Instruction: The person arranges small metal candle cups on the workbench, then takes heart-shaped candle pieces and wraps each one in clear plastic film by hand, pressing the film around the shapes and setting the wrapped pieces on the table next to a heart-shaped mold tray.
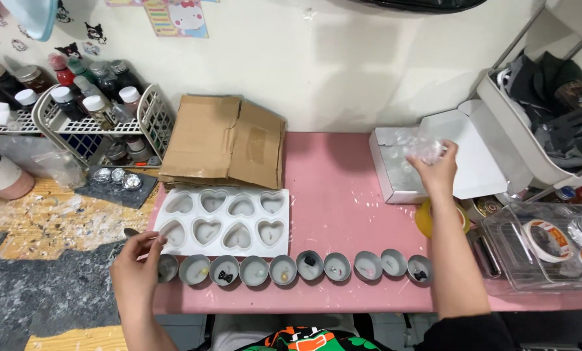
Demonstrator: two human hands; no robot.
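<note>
A row of small round cups [294, 268] runs left to right along the pink table's [333, 195] front edge, each holding a tiny charm or bead. The left hand [137, 259] pinches the leftmost cup [167, 267] at its rim. The right hand [436, 168] grasps a crumpled clear plastic piece [426, 148] over the open white box [408, 166] at the back right. A white heart mould [223, 221] lies behind the row, its hollows bare.

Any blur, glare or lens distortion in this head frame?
Head view: even, soft indoor light; the right hand and the clear plastic piece it holds are slightly motion-blurred; wide-angle bending shows at the shelf rail; the heart mould stays sharp, without glare.
</note>
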